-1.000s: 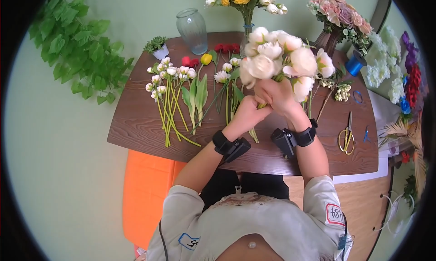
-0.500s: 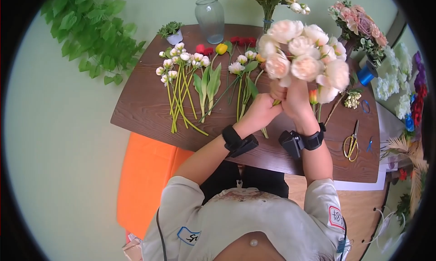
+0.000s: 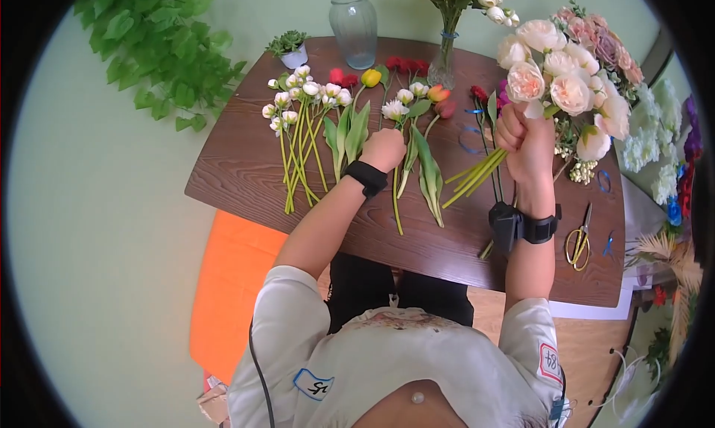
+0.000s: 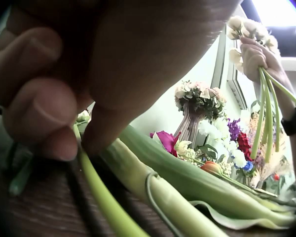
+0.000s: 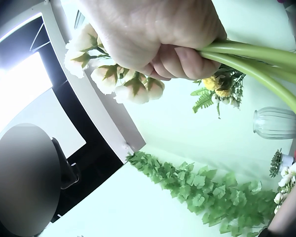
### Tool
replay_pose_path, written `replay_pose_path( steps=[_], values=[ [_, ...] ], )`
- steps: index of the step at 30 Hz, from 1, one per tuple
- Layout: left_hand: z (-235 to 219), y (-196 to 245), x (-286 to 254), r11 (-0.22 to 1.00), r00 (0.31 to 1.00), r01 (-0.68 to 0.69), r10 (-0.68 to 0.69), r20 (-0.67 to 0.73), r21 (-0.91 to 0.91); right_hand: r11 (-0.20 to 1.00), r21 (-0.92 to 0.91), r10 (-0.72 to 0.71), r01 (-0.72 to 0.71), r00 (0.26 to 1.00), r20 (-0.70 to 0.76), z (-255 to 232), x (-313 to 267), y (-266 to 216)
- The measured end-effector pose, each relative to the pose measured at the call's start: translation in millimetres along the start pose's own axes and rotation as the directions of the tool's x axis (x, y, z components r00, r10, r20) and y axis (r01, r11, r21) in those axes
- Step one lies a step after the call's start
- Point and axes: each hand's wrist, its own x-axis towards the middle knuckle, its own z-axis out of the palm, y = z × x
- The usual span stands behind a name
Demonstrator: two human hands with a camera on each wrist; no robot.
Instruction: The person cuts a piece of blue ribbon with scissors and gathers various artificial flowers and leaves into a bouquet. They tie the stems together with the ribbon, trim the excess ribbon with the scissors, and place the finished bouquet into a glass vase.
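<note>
My right hand (image 3: 530, 141) grips a bunch of cream peony-like flowers (image 3: 570, 93) by the green stems (image 3: 477, 178), raised above the table's right side; in the right wrist view the fingers curl round the stems (image 5: 259, 61). At the middle of the table, my left hand (image 3: 383, 151) is down among the laid-out flowers, just below a white flower (image 3: 395, 110). The left wrist view has a thin green stem (image 4: 96, 182) between the thumb and fingertips, which pinch it close to the wood. Broad green leaves (image 4: 187, 182) lie beside that hand.
White buds (image 3: 302, 93), a yellow tulip (image 3: 371, 77) and red flowers lie on the wooden table (image 3: 246, 156). Behind stand a glass vase (image 3: 354, 33), a small potted plant (image 3: 290, 49) and vased bouquets. Scissors (image 3: 578, 242) lie at the right.
My hands were together at the cream bunch and are now apart. The bunch has moved right with my right hand; my left hand has gone left and down to the laid-out stems.
</note>
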Motion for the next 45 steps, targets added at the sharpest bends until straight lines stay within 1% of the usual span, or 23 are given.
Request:
replay_pose_path(
  steps=[3,5,6,7,9,10,12,14,17,19,21,23,25,26,27,29,31,33,34,36,37,40,45],
  values=[
    [-7,-3,1,1.0,1.0,0.008,-0.009,-0.012,-0.013,1.0,-0.007,0.001,-0.001,1.0,-0.012,-1,0,-2],
    [-24,-4,-5,0.995,0.987,-0.013,-0.003,-0.162,-0.097,1.0,-0.002,-0.007,0.007,1.0,-0.011,-1,1,-3],
    [-36,-4,-11,0.995,0.959,-0.071,0.049,-0.278,-0.071,1.0,-0.024,0.01,-0.011,0.999,-0.04,2,1,-4],
    [-48,-1,-17,0.995,0.96,-0.075,0.054,-0.274,-0.067,0.999,-0.044,0.025,-0.028,0.997,-0.072,3,2,-4],
    [-75,15,-34,0.937,0.837,-0.253,0.086,-0.54,-0.243,0.998,-0.006,0.062,-0.063,0.996,-0.068,0,6,4],
    [-84,26,-44,0.934,0.839,-0.263,0.098,-0.534,-0.241,0.995,0.027,0.097,-0.095,0.994,-0.058,-2,7,6],
    [-94,49,-62,0.794,0.856,-0.407,0.159,-0.492,-0.451,0.993,0.048,0.108,-0.105,0.993,-0.052,5,4,5],
    [-92,65,-72,0.758,0.85,-0.45,0.201,-0.487,-0.472,0.988,0.091,0.127,-0.128,0.992,0.019,8,4,4],
    [-86,81,-77,0.708,0.849,-0.482,0.234,-0.473,-0.516,0.993,0.056,0.106,-0.107,0.994,0.009,13,-1,5],
    [-85,88,-77,0.716,0.866,-0.445,0.191,-0.461,-0.538,0.995,0.064,0.071,-0.072,0.997,0.025,19,-6,3],
    [-79,87,-72,0.706,0.854,-0.457,0.179,-0.488,-0.541,0.987,0.159,-0.019,0.021,1.0,-0.015,21,-8,4],
    [-78,85,-69,0.667,0.856,-0.434,0.096,-0.509,-0.605,0.977,0.211,-0.017,0.019,1.0,-0.01,15,-8,6],
    [-82,87,-72,0.681,0.846,-0.449,0.117,-0.519,-0.578,0.992,0.096,0.083,-0.084,0.996,0.015,18,-12,1],
    [-84,88,-74,0.694,0.839,-0.461,0.138,-0.527,-0.553,0.996,0.011,0.087,-0.087,0.996,0.027,23,-14,-3],
    [-85,90,-75,0.693,0.838,-0.464,0.142,-0.526,-0.552,0.995,0.044,0.085,-0.088,0.994,0.07,23,-15,0],
    [-86,94,-78,0.686,0.775,-0.555,0.221,-0.592,-0.47,0.988,0.028,0.149,-0.154,0.978,0.148,19,-12,8],
    [-86,94,-78,0.683,0.774,-0.559,0.227,-0.592,-0.469,0.989,0.035,0.137,-0.141,0.985,0.103,21,-11,12],
    [-87,95,-79,0.681,0.776,-0.557,0.224,-0.59,-0.475,0.993,-0.095,0.084,-0.073,0.99,0.114,25,-11,8],
    [-87,95,-79,0.681,0.775,-0.558,0.223,-0.591,-0.474,0.993,-0.095,0.084,-0.073,0.99,0.115,26,-12,7],
    [-87,93,-78,0.676,0.835,-0.448,0.082,-0.545,-0.585,0.985,-0.17,0.016,-0.007,0.999,0.05,28,-14,5],
    [-88,93,-78,0.676,0.834,-0.449,0.082,-0.546,-0.584,0.978,-0.208,-0.02,0.024,1.0,0.019,28,-15,5],
    [-88,94,-78,0.675,0.769,-0.563,0.216,-0.602,-0.477,0.941,-0.328,-0.074,0.079,0.997,0.029,30,-16,5],
    [-91,93,-77,0.697,0.73,-0.61,0.308,-0.61,-0.377,0.923,-0.381,-0.039,0.046,0.999,0.025,25,-15,7]
  ],
)
